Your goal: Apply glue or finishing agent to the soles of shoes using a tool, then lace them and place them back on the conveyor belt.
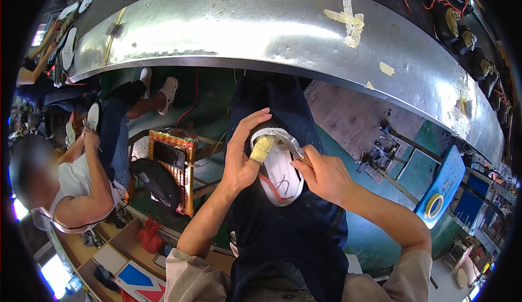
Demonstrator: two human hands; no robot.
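— What is being held over the lap?

— A white shoe sole with a red stripe and dark scribbled marks (280, 174) is being held bottom-up above the dark blue apron (288, 231). Its long axis is running from upper left to lower right in the head view, with the rounded lower end pointing back toward the person and the upper end pointing away toward the curved shiny metal counter (244, 24).

— How is it being gripped?

— It is being clasped by the left hand (242, 155), whose fingers are being curled over the far end while the thumb, wrapped in yellowish tape (262, 148), is being pressed flat onto the sole. The right hand (323, 174) is being closed against the sole's right edge, its fingers pinched at the rim; whether a small tool is being held there cannot be told.

— What is being seen around it?

— To the left, a dark phone (169, 154) is lying on an orange patterned box (185, 179), and another person in a white sleeveless top (76, 188) is being seated beyond it. To the right, a roll of yellow tape (434, 205) is resting on a blue board (446, 179).
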